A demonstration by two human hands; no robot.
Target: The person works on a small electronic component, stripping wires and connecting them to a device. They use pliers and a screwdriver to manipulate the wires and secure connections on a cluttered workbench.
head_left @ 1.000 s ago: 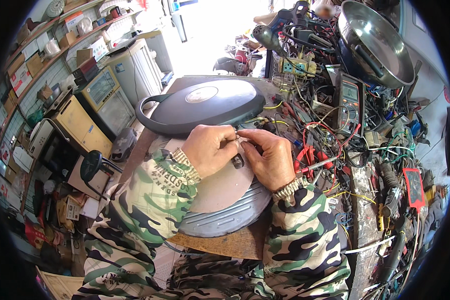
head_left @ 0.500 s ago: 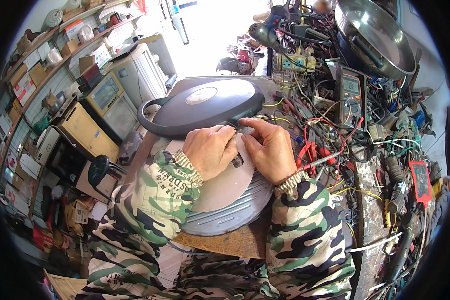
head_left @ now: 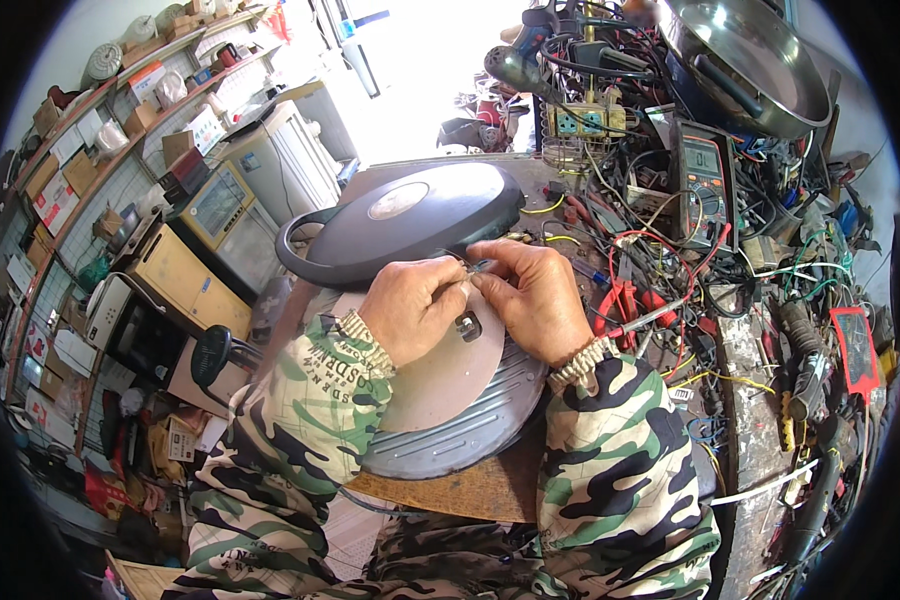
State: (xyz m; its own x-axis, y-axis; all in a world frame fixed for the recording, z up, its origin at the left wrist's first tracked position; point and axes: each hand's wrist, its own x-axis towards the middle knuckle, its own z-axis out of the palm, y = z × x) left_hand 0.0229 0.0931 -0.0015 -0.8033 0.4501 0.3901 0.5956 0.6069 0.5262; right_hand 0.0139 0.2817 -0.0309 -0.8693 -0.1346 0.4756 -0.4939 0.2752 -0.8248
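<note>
My left hand [head_left: 413, 308] and my right hand [head_left: 538, 302] meet fingertip to fingertip, both pinched closed. Between them is something small and thin, perhaps a wire end, mostly hidden by the fingers. Beneath the hands lies a round, flat beige disc [head_left: 440, 388] with a small dark cutout [head_left: 468, 327] in it. This disc rests on a ribbed grey metal pan [head_left: 450, 445]. Just beyond my fingers is a dark, round appliance lid [head_left: 370, 235] with a loop handle and a pale oval badge.
The wooden table [head_left: 440, 492] carries the pan. On the right, a cluttered bench holds a multimeter [head_left: 705, 185], red-handled pliers [head_left: 618, 305], tangled wires and a steel pan [head_left: 760, 75]. Cabinets [head_left: 195, 270] and loaded shelves line the left. A black chair-like piece [head_left: 213, 355] stands nearer.
Both hands stay together, shifting slightly. My fingertips have lifted away from the disc's cutout, which shows more fully now. The view has tilted a little.
</note>
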